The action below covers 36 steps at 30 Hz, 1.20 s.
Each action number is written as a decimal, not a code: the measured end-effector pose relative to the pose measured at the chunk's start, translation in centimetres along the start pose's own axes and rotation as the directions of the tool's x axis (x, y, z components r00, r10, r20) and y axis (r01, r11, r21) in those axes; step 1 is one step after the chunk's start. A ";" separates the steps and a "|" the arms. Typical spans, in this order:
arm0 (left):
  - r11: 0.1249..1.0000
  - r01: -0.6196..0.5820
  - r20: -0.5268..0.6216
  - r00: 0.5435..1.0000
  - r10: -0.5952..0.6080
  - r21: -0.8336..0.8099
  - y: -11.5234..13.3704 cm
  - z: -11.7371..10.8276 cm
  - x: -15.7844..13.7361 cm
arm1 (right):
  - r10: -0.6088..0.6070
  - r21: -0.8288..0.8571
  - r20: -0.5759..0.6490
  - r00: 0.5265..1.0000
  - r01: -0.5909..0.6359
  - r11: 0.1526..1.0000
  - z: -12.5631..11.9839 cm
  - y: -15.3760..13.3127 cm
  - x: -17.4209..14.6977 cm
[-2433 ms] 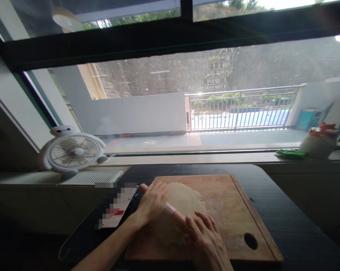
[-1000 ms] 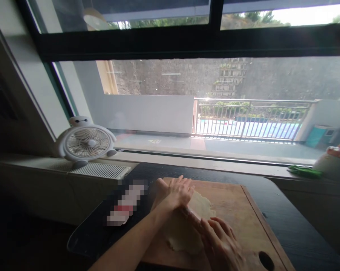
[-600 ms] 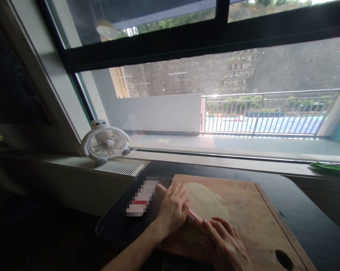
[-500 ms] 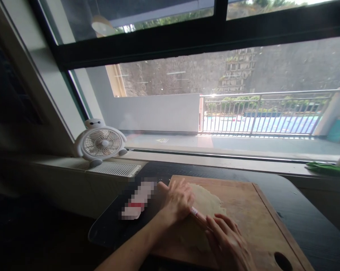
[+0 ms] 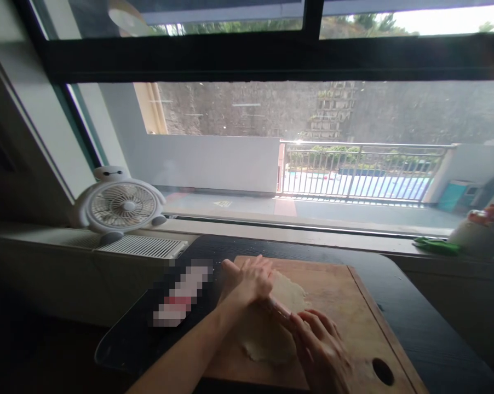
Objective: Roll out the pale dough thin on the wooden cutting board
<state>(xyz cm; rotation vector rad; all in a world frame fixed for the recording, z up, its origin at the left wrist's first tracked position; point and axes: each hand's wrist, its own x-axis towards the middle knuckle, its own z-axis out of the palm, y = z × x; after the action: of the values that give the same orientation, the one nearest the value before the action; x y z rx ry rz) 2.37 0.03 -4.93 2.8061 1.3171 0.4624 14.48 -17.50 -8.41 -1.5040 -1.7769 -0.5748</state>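
Note:
A wooden rolling pin (image 5: 280,311) lies slantwise over a flat sheet of pale dough (image 5: 267,340), its rounded far end sticking out beyond my left hand. The dough is thin with an uneven edge and rests on a wooden cutting board (image 5: 329,312). My left hand (image 5: 253,278) is bent over the far part of the pin, knuckles up. Nearer to me, my right hand (image 5: 321,345) is curled over the other end, which its fingers hide. Between the two hands a short length of the pin shows.
The board sits on a dark table (image 5: 411,306) and has a round hole near its right corner. A blurred-out pale and red item (image 5: 179,301) lies left of it. Behind stand a white fan (image 5: 126,205) and a window. A green cloth (image 5: 436,245) lies on the sill at right.
My view has turned right and levelled. Both hands have moved the rolling pin slightly away across the dough, so more dough shows on the near side.

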 end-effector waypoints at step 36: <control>0.998 -0.049 -0.135 0.989 0.056 0.050 -1.0 -1.1 -4.9 | 0.085 0.082 0.003 0.996 -0.085 0.993 -1.5 -0.8 -0.3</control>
<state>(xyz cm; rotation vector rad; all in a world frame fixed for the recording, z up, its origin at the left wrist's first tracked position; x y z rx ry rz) -1.64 -3.20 -5.29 2.9002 1.2947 0.6438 14.11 -18.90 -7.60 -1.5148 -1.7064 -0.4538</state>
